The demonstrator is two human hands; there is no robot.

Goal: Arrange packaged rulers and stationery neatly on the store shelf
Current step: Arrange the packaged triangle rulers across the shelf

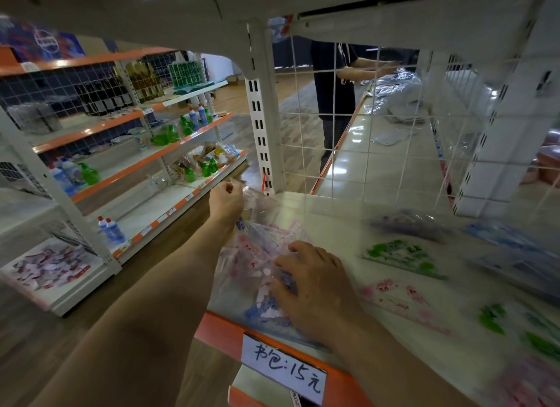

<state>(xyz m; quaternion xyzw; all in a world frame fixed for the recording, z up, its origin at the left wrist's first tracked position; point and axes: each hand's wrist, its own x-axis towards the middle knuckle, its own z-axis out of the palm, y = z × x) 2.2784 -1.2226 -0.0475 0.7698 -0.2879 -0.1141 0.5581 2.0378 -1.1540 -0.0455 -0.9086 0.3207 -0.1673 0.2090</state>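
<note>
Fingers of my right hand curl palm-down, clutching the clear bag of pink stationery, which sits at the front left corner of the shelf. Farther out, my left hand pinches the bag's top edge, forearm stretched straight. A green ruler packet lies flat to the right, apart.

Pink-printed clear packet, green-printed ruler pack, orange-edged cream shelf.
</note>
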